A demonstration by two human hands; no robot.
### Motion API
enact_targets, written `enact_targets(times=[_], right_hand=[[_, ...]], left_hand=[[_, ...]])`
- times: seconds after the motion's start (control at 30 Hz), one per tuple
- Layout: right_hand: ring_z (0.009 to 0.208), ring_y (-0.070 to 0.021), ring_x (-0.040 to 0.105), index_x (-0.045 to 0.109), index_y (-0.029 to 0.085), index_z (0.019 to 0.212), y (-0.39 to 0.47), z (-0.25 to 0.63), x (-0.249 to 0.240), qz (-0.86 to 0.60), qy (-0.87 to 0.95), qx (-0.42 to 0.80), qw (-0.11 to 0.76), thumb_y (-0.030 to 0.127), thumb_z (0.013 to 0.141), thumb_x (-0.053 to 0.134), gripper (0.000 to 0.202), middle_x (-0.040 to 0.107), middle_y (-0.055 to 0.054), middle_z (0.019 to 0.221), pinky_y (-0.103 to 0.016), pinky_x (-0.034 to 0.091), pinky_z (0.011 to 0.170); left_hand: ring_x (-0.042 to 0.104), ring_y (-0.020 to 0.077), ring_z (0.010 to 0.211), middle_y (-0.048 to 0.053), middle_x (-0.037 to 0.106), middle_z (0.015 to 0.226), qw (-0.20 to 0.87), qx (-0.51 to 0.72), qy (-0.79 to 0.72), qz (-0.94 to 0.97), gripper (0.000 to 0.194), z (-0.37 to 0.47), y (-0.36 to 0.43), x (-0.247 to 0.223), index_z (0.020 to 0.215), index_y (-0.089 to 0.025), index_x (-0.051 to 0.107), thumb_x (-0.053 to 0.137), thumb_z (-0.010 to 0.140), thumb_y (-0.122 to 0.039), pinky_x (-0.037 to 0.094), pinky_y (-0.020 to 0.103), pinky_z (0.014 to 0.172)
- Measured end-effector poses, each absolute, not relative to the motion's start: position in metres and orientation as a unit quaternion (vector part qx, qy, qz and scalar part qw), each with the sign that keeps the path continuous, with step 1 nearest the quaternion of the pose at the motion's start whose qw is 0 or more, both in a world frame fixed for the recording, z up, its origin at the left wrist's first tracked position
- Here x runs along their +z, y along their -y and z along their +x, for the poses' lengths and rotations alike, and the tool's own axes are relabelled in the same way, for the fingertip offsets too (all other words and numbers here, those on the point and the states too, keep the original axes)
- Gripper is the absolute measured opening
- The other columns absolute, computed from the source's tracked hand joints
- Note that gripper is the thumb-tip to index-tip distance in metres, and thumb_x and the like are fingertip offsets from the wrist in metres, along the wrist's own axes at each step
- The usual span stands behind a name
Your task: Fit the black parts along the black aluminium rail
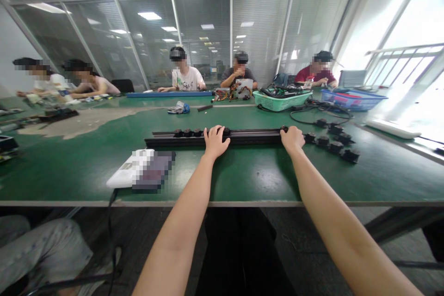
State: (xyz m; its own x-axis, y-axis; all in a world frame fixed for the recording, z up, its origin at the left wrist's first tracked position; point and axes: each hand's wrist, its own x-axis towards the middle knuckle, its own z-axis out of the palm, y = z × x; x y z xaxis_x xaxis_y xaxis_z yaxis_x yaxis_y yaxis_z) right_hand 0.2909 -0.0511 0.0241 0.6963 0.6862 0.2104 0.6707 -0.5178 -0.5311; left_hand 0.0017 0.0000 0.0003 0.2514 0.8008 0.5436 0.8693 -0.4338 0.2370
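Note:
A long black rail (256,138) lies across the green table in front of me. My left hand (215,142) is laid over its middle, fingers curved over the top and thumb on the near side. Beside those fingers a small black block (226,131) shows on the rail. Several similar blocks (188,132) sit along the rail to the left. At the right end, my right hand (293,138) is closed with a pinch on a small black block (284,128), mostly hidden by the fingers.
Several loose black blocks (336,147) lie to the right. A white device (130,169) and a dark pixelated object (154,171) are at the left front. Behind are a glove (179,108), a green basket (282,101) and a blue basket (354,100). Other people sit across the table.

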Motion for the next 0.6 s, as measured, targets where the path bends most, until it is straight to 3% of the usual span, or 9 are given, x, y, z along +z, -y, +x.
enact_targets(times=[0.6], right_hand=[[0.119,-0.0363,0.066,0.07,0.007,0.118,0.05,0.308,0.024,-0.879,0.355,0.018,0.316,0.032,0.097,0.058,0.035,0.068,-0.025,0.121,-0.044,0.052,0.098]], left_hand=[[0.043,0.028,0.145,0.009,0.054,0.151,0.048,-0.315,0.524,-0.79,0.053,0.001,-0.001,-0.001,0.142,-0.023,0.056,0.055,0.091,-0.039,0.006,0.056,0.131]])
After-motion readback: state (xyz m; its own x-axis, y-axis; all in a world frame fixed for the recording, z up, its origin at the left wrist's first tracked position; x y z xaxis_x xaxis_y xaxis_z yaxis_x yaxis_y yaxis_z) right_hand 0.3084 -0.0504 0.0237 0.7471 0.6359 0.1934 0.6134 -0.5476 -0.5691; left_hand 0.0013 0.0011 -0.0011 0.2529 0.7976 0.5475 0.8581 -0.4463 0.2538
